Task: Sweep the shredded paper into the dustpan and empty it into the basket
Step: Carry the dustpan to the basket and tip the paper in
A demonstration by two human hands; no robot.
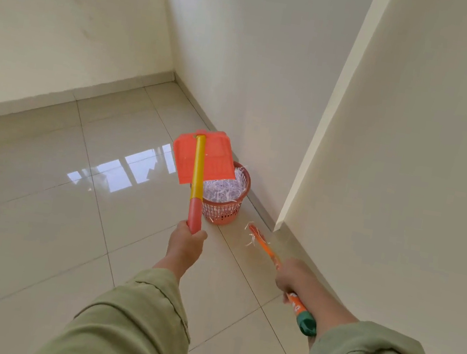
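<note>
Head camera shows your left hand (187, 241) curled round the pink grip of the dustpan (203, 156), which you hold raised and tilted over the basket (226, 206) by the wall; shredded paper (224, 189) fills the basket. Your right hand (291, 277) grips the orange broom (268, 251), whose head rests on the tiled floor (37, 207) just beside the basket, paper strands caught on it
</note>
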